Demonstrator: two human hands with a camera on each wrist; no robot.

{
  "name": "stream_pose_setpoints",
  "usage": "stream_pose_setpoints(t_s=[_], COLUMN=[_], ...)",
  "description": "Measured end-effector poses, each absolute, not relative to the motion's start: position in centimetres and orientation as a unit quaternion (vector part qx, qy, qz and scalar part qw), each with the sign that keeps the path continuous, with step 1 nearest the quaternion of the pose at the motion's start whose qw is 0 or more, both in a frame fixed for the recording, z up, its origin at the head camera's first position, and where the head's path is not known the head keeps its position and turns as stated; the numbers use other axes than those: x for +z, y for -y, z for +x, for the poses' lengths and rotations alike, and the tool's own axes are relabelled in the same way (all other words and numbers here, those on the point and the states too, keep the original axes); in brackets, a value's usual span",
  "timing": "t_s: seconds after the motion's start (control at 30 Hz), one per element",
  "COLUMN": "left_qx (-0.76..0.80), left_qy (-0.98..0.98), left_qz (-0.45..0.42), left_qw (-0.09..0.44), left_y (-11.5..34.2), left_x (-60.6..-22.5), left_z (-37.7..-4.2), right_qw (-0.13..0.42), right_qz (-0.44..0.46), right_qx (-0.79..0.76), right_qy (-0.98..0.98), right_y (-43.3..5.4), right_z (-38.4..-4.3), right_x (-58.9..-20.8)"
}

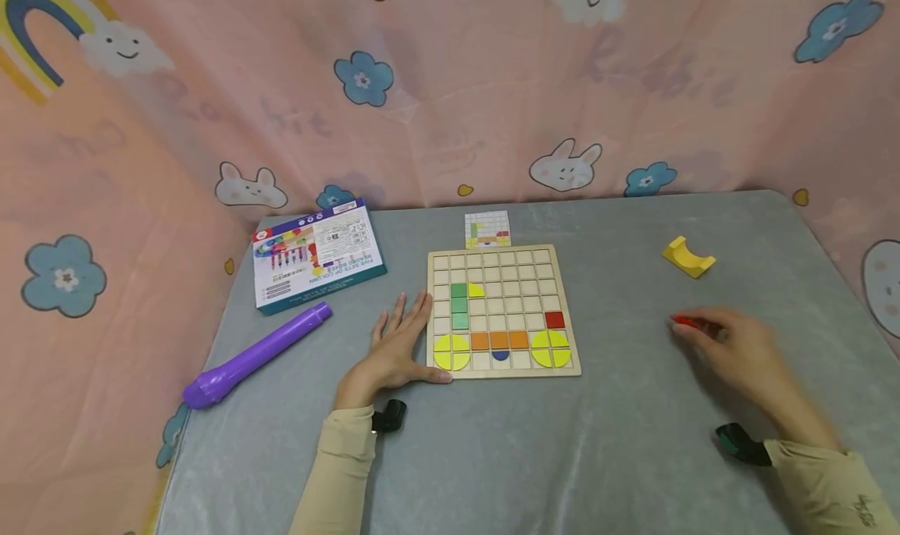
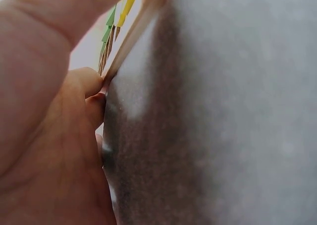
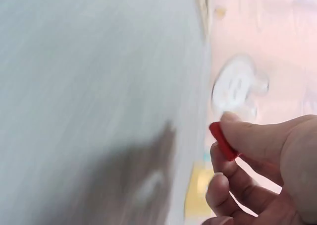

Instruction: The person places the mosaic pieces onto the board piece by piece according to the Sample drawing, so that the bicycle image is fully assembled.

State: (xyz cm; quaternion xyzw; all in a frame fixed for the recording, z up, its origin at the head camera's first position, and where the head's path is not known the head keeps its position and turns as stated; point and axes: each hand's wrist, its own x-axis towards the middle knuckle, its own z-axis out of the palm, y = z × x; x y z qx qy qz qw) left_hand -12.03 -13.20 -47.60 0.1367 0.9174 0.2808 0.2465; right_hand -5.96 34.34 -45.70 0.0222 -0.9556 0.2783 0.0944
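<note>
My left hand [image 1: 394,354] lies at the left side of a wooden grid board [image 1: 510,288], fingers extended, fingertips against its left edge and thumb at the lower-left corner. On the board sit green squares [image 1: 459,304], orange squares [image 1: 498,340], yellow quarter-circle pieces, a blue half-round piece [image 1: 501,355] and a red square [image 1: 555,319]. Off to the right, my right hand [image 1: 738,351] pinches a small red tile [image 3: 224,141] between thumb and fingers, raised over the table. The left wrist view shows the board's edge against the fingers.
A pattern card [image 1: 487,229] touches or nearly touches the board's far edge. Beyond the right hand lies a yellow curved block [image 1: 689,257]. On the left are a printed box [image 1: 316,255] and a purple tube [image 1: 258,355]. A pink patterned curtain [image 1: 450,113] hangs behind the grey table.
</note>
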Motion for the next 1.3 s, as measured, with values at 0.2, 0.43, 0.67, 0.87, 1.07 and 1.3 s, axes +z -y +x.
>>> stream_pose_setpoints(t_s=[0.2,0.43,0.67,0.87,1.07,1.3], left_qx=[0.283,0.281,0.283,0.284,0.282,0.284], left_qy=[-0.917,-0.918,-0.917,-0.917,-0.916,-0.916], left_qz=[0.136,0.136,0.14,0.138,0.139,0.143], left_qw=[0.247,0.246,0.245,0.245,0.249,0.243], left_y=[13.2,13.2,13.1,13.0,13.0,13.0], left_x=[-47.6,-47.5,-47.4,-47.3,-47.2,-46.8], left_z=[-11.9,-11.8,-11.7,-11.6,-11.5,-11.3], right_qw=[0.014,-0.052,-0.057,-0.04,-0.017,-0.027], right_qz=[0.096,0.128,0.123,0.135,0.156,0.147], right_qx=[0.318,0.349,0.363,0.36,0.353,0.349], right_qy=[0.943,0.927,0.922,0.922,0.922,0.925], right_y=[-29.2,-24.0,-21.4,-20.6,-20.3,-19.8], right_z=[-9.4,-11.5,-12.4,-12.8,-12.9,-12.7], right_x=[-44.9,-45.1,-45.7,-46.2,-47.1,-47.1])
